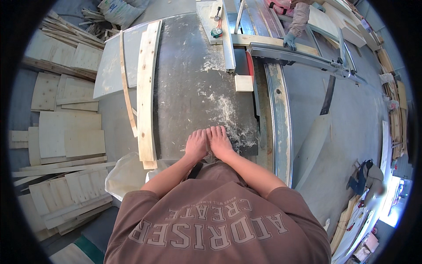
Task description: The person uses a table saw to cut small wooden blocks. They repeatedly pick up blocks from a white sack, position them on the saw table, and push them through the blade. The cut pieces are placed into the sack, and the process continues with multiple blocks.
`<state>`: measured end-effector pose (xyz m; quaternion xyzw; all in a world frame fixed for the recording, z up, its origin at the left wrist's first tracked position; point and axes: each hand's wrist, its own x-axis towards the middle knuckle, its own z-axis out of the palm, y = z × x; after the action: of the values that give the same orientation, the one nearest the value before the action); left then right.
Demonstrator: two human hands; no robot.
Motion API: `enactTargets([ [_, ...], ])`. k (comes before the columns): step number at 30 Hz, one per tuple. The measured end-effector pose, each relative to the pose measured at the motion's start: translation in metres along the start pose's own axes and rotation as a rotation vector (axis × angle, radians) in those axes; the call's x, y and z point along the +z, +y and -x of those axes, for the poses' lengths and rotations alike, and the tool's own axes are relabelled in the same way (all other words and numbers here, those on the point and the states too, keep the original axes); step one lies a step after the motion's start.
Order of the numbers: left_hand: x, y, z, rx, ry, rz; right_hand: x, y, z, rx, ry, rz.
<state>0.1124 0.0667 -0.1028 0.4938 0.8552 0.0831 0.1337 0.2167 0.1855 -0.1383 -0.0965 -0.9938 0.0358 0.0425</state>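
Dark bench (184,88) fills the middle; at its near edge, left grip (196,144) and right grip (219,141) rest side by side, curled; whether they close on anything, I cannot tell. Wood shavings (225,109) lie just beyond, a long board (147,88) leftward. Farther sit a pale block (244,83), then a co-worker's gloved hand (289,41).

1. Left forearm (173,174) slants in from near left
2. Right forearm (251,170) slants in from near right
3. Left hand (196,144) and right hand (219,140) lie close together, fingers (218,131) bent, palms hidden
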Motion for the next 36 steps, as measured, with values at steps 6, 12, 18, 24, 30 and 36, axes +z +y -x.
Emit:
enactTargets([
  [6,-0.013,0.002,-0.003,0.001,-0.089,-0.009,-0.003,0.001,0.000,0.013,0.011,0.010],
  [12,-0.007,-0.004,-0.006,0.003,-0.112,-0.046,-0.003,0.002,-0.003,-0.008,-0.033,0.006],
  [18,-0.012,0.000,-0.006,0.007,-0.097,-0.023,-0.003,0.004,-0.001,-0.009,0.020,-0.021],
  [24,-0.007,-0.005,-0.006,0.012,-0.104,-0.029,-0.001,0.003,-0.001,-0.007,0.039,-0.032],
  [30,-0.003,-0.007,-0.005,0.016,-0.091,-0.014,0.002,0.004,0.000,-0.011,0.043,-0.017],
  [36,-0.002,-0.007,-0.006,-0.001,-0.107,-0.032,0.003,0.003,-0.001,-0.013,0.039,-0.029],
])
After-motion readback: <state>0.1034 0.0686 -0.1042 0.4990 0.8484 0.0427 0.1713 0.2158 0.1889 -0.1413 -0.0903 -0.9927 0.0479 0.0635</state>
